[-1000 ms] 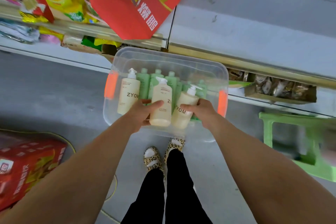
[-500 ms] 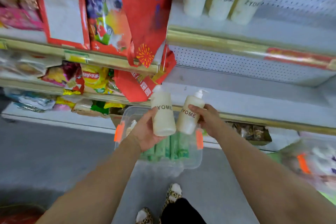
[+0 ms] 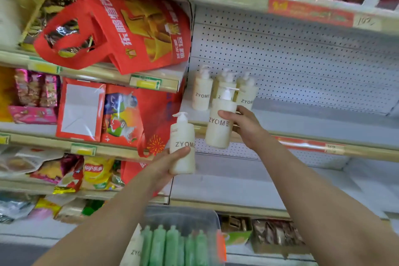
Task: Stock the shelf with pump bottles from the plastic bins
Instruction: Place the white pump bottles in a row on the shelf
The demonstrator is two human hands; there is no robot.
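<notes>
Both grips wrap bottles: left hand (image 3: 164, 165) the lower bottle (image 3: 182, 134), right hand (image 3: 246, 127) the upper bottle (image 3: 217, 136).

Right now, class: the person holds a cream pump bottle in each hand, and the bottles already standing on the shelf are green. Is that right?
One slip. In the head view the bottles on the shelf are cream, not green; the green bottles are in the plastic bin. The left hand holds one cream pump bottle and the right hand another.
</notes>
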